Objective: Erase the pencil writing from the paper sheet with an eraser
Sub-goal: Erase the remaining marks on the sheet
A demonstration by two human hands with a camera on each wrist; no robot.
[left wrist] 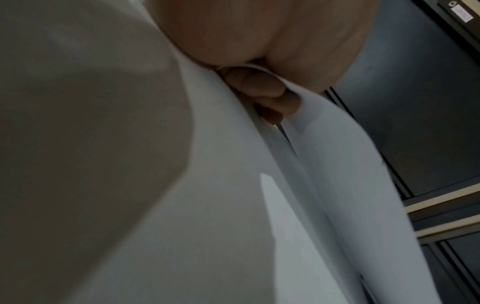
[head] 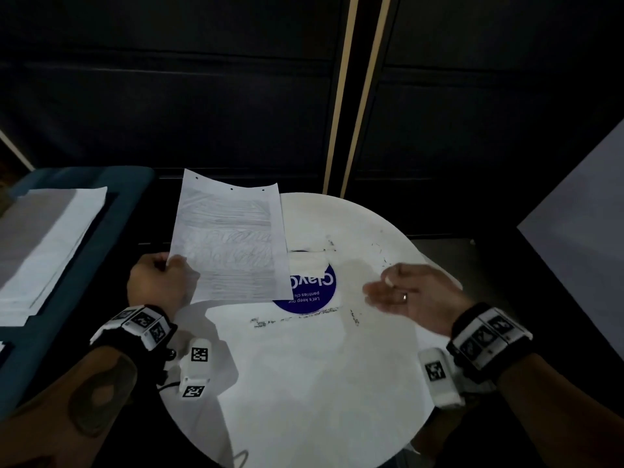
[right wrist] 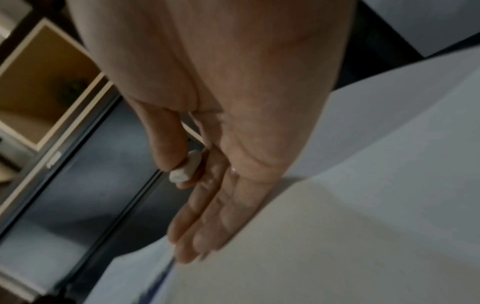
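Observation:
A white paper sheet [head: 229,238] with faint grey pencil scribble is lifted off the round white table [head: 304,383], overhanging its left edge. My left hand [head: 162,278] grips the sheet's lower left edge; in the left wrist view its fingers [left wrist: 259,88] curl under the paper [left wrist: 337,185]. My right hand [head: 405,293] hovers over the table's right side, clear of the sheet. Its thumb and forefinger pinch a small white eraser [head: 388,281], while the other fingers stay straight. The right wrist view shows the eraser [right wrist: 185,170] at the thumb tip of that hand [right wrist: 233,144].
A blue round sticker [head: 314,293] sits mid-table, with dark eraser crumbs [head: 293,319] strewn just in front of it. A stack of white papers [head: 44,244] lies on a teal seat to the left. A grey panel [head: 580,231] stands at the right.

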